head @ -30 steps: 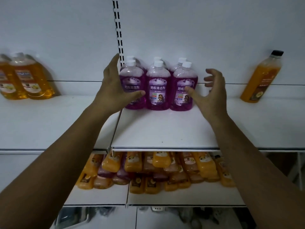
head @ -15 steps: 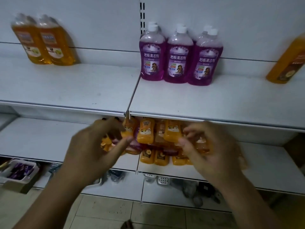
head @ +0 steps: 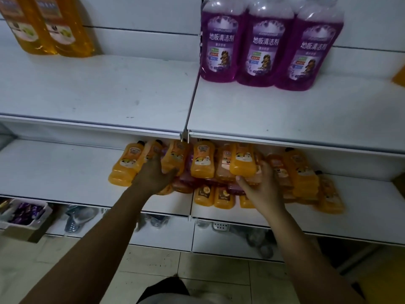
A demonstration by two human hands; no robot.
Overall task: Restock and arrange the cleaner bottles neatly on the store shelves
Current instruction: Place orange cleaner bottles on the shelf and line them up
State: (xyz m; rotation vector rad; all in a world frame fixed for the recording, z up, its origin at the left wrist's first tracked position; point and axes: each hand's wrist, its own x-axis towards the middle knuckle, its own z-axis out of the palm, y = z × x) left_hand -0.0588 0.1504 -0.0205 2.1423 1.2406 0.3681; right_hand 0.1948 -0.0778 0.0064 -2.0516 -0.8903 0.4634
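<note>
Where small orange plastic bottles (head: 202, 163) lie heaped, two are gripped.
One is held by the left hand (head: 153, 178), one by the right hand (head: 265, 187); probably light and slippery, best held round the middle.

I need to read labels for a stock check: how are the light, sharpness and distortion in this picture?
Head view: dim, even light, no strong glare; large print on the purple bottles reads clearly; the orange bottles lie in shadow under the upper shelf, small print unreadable; wide-angle distortion tilts things near the edges; the left hand and right hand show little motion blur.
</note>
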